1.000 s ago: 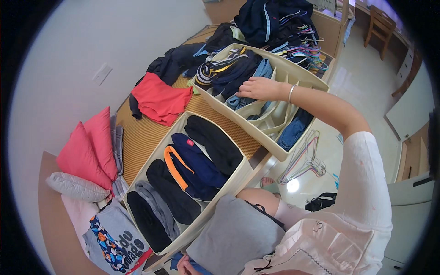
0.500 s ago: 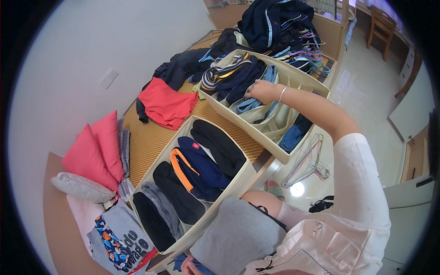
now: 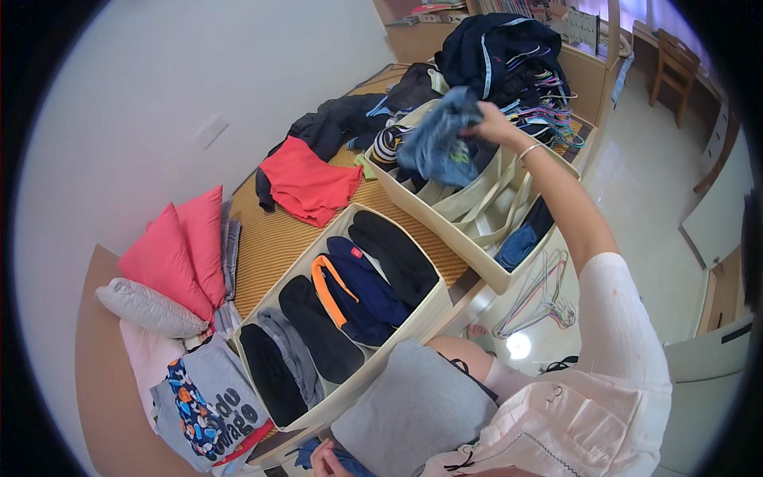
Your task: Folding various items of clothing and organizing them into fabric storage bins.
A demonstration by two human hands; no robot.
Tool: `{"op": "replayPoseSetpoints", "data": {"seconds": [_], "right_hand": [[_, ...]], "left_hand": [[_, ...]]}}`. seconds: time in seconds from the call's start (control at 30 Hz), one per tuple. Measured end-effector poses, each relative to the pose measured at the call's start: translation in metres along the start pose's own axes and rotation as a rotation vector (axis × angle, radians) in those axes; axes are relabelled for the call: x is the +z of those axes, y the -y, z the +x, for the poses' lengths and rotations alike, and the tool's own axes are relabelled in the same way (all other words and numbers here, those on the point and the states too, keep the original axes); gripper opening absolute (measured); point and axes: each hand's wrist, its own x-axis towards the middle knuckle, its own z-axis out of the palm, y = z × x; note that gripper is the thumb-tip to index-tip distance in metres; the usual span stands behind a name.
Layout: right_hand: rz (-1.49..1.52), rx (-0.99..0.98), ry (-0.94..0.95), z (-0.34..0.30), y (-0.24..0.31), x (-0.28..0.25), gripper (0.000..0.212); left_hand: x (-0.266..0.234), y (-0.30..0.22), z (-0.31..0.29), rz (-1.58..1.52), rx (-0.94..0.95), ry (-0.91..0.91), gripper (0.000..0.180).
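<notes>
My right hand is closed on a light blue denim garment, held bunched above the far cream storage box. Striped clothing lies in that box beside the denim, and a folded pair of jeans sits in its near right compartment. At the lower edge, my left hand has curled fingers against a blue garment, partly cut off by the frame. A folded grey garment lies on my lap, right beside the left hand.
A second cream box holds rolled black, navy and grey clothes. Around it are a red shirt, pink cushions and a grey printed shirt. Dark clothes on hangers are piled at the back; loose hangers lie on the floor.
My right hand has lifted the light blue denim garment up out of the far box's compartment. The left hand stays low beside the blue garment. The whole view has shifted slightly.
</notes>
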Motion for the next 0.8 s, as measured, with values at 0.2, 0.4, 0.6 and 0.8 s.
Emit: {"op": "replayPoseSetpoints", "data": {"seconds": [0.2, 0.4, 0.6, 0.8], "right_hand": [[0.474, 0.212, -0.404, 0.029, 0.076, -0.026, 0.043], [0.919, 0.389, -0.035, 0.010, 0.164, -0.024, 0.047], [1.159, 0.507, 0.358, -0.041, 0.261, 0.031, 0.042], [1.462, 0.397, 0.351, -0.084, 0.300, 0.097, 0.050]], "left_hand": [[-0.006, -0.008, 0.002, -0.074, -0.055, 0.007, 0.020], [0.001, -0.039, 0.054, -0.340, 0.231, 0.197, 0.026], [0.051, -0.132, 0.074, -0.446, 0.538, 0.502, 0.061], [0.070, -0.158, 0.067, -0.037, 0.676, 0.307, 0.094]]}}
